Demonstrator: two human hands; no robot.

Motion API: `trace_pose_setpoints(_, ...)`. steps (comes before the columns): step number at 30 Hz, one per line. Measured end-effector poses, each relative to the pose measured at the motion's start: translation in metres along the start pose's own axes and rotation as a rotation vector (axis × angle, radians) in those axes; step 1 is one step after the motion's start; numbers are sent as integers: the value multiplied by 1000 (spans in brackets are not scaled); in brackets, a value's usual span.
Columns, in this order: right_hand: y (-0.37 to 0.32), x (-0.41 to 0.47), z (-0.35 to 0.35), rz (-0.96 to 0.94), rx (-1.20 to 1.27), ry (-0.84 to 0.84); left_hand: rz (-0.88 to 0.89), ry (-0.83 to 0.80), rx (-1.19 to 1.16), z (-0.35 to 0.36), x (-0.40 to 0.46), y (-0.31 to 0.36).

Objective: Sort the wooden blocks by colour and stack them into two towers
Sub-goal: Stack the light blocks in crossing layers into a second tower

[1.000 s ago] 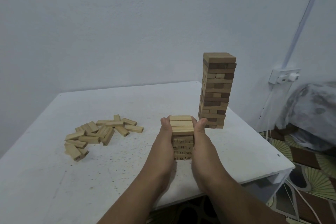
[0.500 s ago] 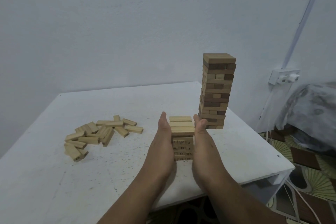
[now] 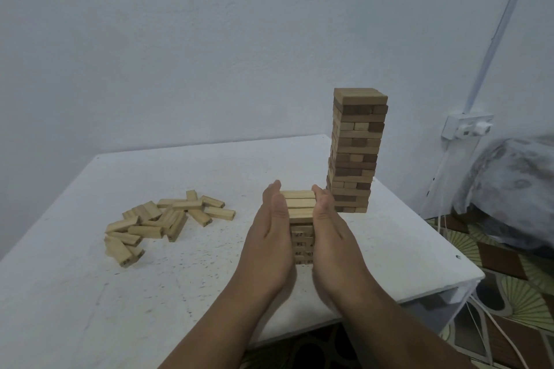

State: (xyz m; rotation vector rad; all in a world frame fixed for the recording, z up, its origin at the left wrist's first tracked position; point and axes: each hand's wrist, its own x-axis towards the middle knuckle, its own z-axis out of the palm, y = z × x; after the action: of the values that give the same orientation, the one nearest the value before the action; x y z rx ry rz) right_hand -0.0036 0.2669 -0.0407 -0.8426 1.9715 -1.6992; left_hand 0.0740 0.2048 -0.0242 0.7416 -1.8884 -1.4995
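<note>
On the white table (image 3: pixel 90 293), the tall darker tower (image 3: pixel 356 153) stands at 1 o'clock. The short pale tower (image 3: pixel 300 210) is between the left hand (image 3: pixel 269 237) and right hand (image 3: pixel 331 237), both with straight fingers pressing its sides. Loose pale blocks (image 3: pixel 162 219) lie at 10 o'clock: probably light, stiff and smooth, best pinched by the long sides.

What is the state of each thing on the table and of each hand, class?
Left hand: open, flat against the short tower's left side.
Right hand: open, flat against its right side.
Short light tower: upright between both hands.
Tall dark tower: upright, untouched.
Loose light blocks: scattered flat, unstacked.
</note>
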Motion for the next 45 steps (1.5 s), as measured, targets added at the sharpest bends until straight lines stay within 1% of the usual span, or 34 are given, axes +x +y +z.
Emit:
trace_pose_setpoints(5,0,-1,0,-14,29,16,-4,-34,-39,-5,0,-2)
trace_pose_setpoints(8,-3,-3,-1,-31,19,33,24,-51,-36,-7,0,-7)
trace_pose_setpoints(15,-6,-5,-3,-67,-35,33,70,-1,53,-4,0,-6)
trace_pose_setpoints(27,-6,-1,-2,-75,-52,54,47,-10,4,-5,6,-7)
trace_pose_setpoints(32,-4,3,-2,-78,-82,36,31,-12,-25,-6,9,-9)
trace_pose_setpoints(39,3,1,-3,-23,18,5,-3,-30,-48,-5,7,-9)
trace_pose_setpoints(45,10,1,1,-19,8,19,-11,-27,-35,-4,8,-21)
